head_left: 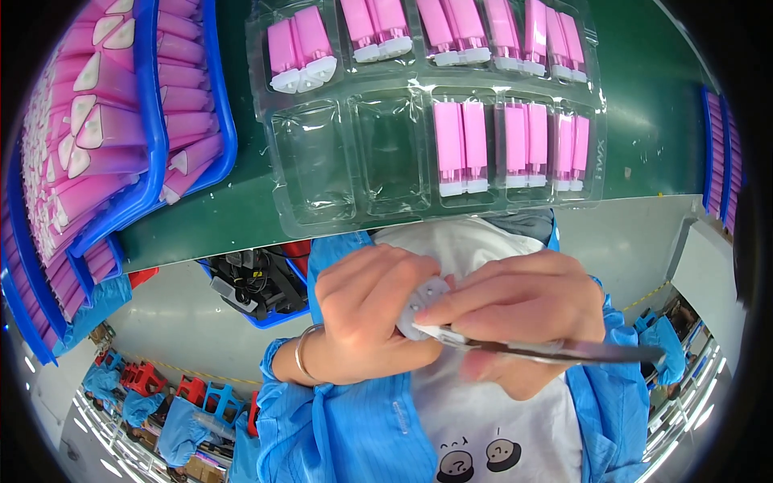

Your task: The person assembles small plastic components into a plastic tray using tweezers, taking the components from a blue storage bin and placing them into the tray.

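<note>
My left hand (366, 302), with a bangle at the wrist, is closed around a pale grey-white piece (420, 307) with rounded lobes and small dots. Whatever else lies inside that fist is hidden. From the other side, my right hand (523, 314) grips a slim metal tool (555, 351), whose outer end is smeared by motion. Its pale inner end meets the grey-white piece, where the right fingertips also press. Both hands are held in front of my body, off the near edge of the green table (241, 221).
A clear plastic tray (431, 88) on the table holds pink flat cases (461, 141) with whitish ends, in pairs or more; two near-left pockets hold none. Blue bins (153, 121) of similar pink pieces stand left. A blue crate (282, 318) of dark items is below.
</note>
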`<state>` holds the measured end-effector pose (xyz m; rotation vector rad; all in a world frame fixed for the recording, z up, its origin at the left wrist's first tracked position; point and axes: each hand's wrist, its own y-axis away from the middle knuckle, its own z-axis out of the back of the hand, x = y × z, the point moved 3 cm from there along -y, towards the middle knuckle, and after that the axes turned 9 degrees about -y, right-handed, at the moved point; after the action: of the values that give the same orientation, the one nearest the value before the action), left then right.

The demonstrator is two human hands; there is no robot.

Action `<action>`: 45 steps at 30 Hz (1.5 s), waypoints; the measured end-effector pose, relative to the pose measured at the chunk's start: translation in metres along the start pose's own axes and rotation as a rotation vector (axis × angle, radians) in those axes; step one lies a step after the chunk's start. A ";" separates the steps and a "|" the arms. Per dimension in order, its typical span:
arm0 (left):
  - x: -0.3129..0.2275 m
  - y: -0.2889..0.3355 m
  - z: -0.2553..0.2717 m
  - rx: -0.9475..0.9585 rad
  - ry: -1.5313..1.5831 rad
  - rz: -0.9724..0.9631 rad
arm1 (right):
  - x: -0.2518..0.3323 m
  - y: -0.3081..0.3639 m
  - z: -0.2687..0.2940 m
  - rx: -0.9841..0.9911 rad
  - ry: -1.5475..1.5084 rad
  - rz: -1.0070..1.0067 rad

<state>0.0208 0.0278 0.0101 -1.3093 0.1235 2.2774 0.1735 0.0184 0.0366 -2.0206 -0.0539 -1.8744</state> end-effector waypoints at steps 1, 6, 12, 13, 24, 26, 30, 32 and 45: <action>0.001 0.001 -0.001 -0.003 -0.003 0.004 | 0.001 -0.001 -0.002 0.037 0.102 0.061; 0.008 0.004 -0.008 0.081 0.025 0.038 | 0.000 -0.007 0.002 0.078 0.102 0.049; 0.002 -0.001 -0.003 0.094 0.294 0.049 | -0.013 0.001 0.018 0.158 -0.377 -0.040; 0.003 0.000 -0.002 0.092 0.292 0.053 | -0.012 0.001 0.018 0.277 -0.416 -0.086; 0.002 -0.001 -0.001 0.106 0.295 0.048 | -0.010 -0.004 0.012 0.120 -0.321 0.059; 0.002 0.000 -0.002 0.114 0.315 0.058 | -0.009 -0.005 0.010 0.207 -0.320 0.071; 0.003 0.000 -0.005 0.176 0.329 0.092 | -0.007 -0.004 0.009 0.119 -0.205 0.159; 0.004 0.003 -0.007 0.163 0.323 0.114 | -0.006 -0.007 0.008 0.153 -0.127 0.194; 0.000 0.009 -0.028 0.607 1.009 0.150 | -0.010 -0.018 0.012 0.315 -0.497 0.036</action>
<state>0.0386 0.0112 -0.0061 -1.9491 1.1655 1.2699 0.1788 0.0407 0.0306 -2.1812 -0.4134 -1.2092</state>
